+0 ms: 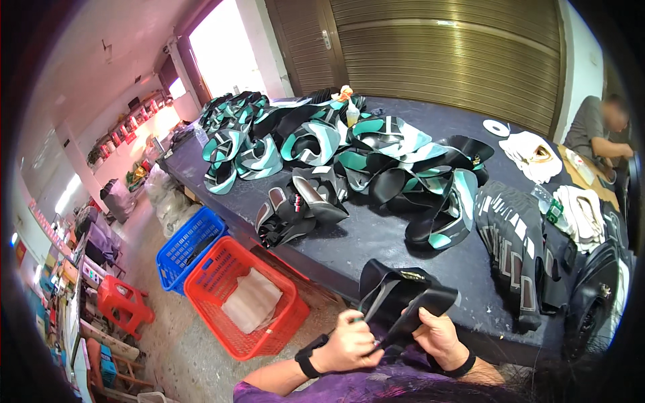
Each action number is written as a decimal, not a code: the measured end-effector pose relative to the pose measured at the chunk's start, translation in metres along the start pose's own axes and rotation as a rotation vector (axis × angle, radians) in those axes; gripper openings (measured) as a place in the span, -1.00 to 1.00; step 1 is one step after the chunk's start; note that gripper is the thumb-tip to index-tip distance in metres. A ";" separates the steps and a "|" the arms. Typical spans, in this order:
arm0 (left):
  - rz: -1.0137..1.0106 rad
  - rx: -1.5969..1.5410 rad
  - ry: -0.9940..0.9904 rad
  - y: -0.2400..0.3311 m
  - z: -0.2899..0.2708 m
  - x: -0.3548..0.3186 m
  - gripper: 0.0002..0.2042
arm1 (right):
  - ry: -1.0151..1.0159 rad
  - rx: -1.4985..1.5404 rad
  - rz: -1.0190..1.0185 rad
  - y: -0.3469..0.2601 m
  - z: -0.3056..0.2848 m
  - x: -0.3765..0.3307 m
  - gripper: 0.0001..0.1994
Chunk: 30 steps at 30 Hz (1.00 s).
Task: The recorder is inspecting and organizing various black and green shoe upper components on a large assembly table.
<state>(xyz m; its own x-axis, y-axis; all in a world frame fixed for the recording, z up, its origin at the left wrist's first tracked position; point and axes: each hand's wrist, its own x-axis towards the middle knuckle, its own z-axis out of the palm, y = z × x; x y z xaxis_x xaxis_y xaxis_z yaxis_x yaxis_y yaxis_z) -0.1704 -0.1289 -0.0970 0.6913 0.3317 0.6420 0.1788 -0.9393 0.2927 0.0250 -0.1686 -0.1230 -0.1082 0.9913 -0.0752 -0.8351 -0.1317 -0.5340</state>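
Observation:
In front of me, at the table's near edge, is a black, curved, sewn piece [410, 305], which looks like a shoe upper. My right hand [440, 339] grips its right side, the thumb lying on the outer face. On the other side my left hand [348, 341] is closed, its fingers curled against the piece's lower left edge. A small dark greenish bit shows at that fist; what it belongs to is hidden. Just beyond lie a black and grey upper [302, 205] and a black and teal one [447, 215].
Many teal, black and grey uppers [312, 144] crowd the dark table [376, 252]. Overlapping black pieces [507, 235] lie at the right, beside white cloth [578, 211]. Left of the table stand a red basket [201, 305] and a blue basket [191, 245]. Another person [594, 127] sits far right.

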 end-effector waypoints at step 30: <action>-0.718 -0.465 -0.286 -0.089 0.003 0.035 -0.58 | 0.217 -0.917 -0.382 -0.023 -0.017 -0.001 -0.82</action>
<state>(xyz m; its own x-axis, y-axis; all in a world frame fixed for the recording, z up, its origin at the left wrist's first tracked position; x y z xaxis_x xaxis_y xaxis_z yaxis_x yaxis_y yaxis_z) -0.1601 -0.0339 -0.1028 0.6810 0.7322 0.0113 0.3762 -0.3631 0.8524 0.0535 -0.1669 -0.1244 0.2554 0.9577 0.1328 -0.0480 0.1497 -0.9876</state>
